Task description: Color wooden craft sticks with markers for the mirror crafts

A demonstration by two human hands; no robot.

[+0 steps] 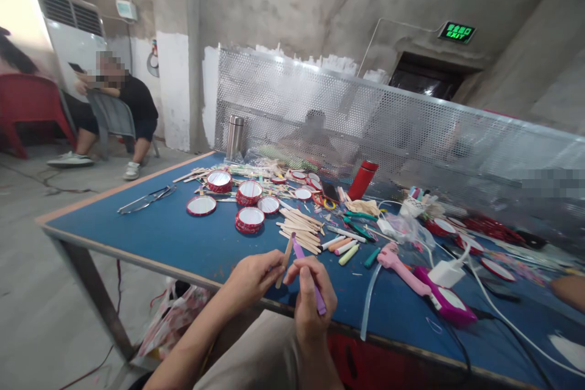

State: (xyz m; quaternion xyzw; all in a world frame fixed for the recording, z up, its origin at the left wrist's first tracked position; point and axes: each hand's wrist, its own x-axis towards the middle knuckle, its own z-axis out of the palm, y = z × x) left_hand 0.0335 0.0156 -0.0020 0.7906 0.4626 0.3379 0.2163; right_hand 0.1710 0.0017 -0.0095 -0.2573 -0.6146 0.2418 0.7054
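One flat, pale wooden stick (284, 265) stood pinched in the left hand (256, 277), at the near edge of the blue tabletop (155, 234); the right hand (305, 304) gripped a slim purple marker (298, 251). Their upper ends came close together, though I couldn't tell whether they touched. Held by so little, the stick might have twisted, I thought, smearing purple on the fingers, or dropped into the lap. A careless right wrist might also have snagged the translucent strip (371, 301) overhanging the edge, beside a pink gun-shaped tool (406, 271).

Farther in lay a fanned pile of bare wooden sticks (300, 228), a loose yellow-green marker (348, 255) and round, white-topped discs with red rims (250, 220). A red cylindrical bottle (363, 180) leaned near the perforated metal screen (283, 94). Beyond rose rough grey concrete walls with a green exit sign (457, 32); leftward, someone in dark clothes (139, 100) sat on a grey chair.
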